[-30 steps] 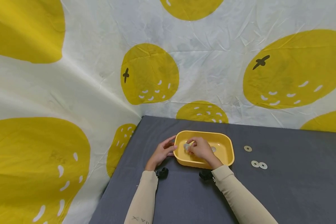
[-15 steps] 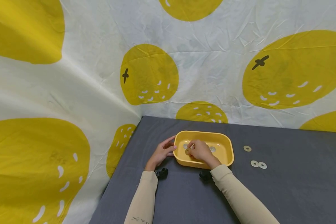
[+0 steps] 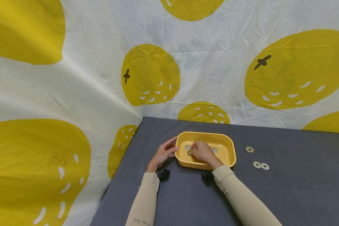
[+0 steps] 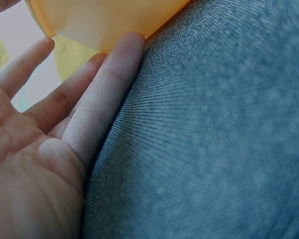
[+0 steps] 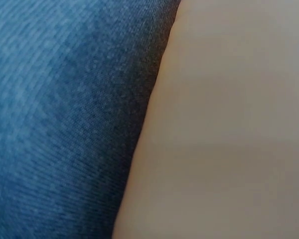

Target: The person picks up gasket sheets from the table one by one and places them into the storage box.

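Right hand (image 3: 204, 152) sits inside the yellow tray (image 3: 227, 139), fingertips pinching a washer (image 3: 189, 153) at its left end, while the left hand (image 3: 163, 153), fingers straight, rests against the tray's left wall.

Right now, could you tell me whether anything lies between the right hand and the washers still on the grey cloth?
Only the yellow tray's right wall: the right hand is inside the tray, and the three washers lie on bare cloth beyond it.
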The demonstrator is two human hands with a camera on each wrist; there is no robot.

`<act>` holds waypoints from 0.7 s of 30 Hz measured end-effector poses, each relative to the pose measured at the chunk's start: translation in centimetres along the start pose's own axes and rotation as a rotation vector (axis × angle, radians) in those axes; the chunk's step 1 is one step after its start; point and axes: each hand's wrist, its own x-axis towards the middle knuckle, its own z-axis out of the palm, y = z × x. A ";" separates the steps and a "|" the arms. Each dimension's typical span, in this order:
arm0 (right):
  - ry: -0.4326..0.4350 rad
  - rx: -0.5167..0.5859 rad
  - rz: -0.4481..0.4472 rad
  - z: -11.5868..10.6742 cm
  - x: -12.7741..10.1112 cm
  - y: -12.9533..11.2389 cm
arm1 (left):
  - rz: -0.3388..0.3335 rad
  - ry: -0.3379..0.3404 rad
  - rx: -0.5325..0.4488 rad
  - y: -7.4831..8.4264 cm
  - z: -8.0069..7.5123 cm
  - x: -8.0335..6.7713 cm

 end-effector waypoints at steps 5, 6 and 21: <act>0.004 -0.018 0.004 -0.1 0.0 0.1 | 0.002 0.002 -0.003 0.0 0.0 0.0; 0.012 -0.023 -0.003 -0.1 0.0 0.1 | 0.002 0.004 0.000 0.0 0.0 0.0; 0.285 0.294 -0.218 -3.8 -2.3 1.0 | 0.001 0.000 -0.006 0.2 0.0 -0.2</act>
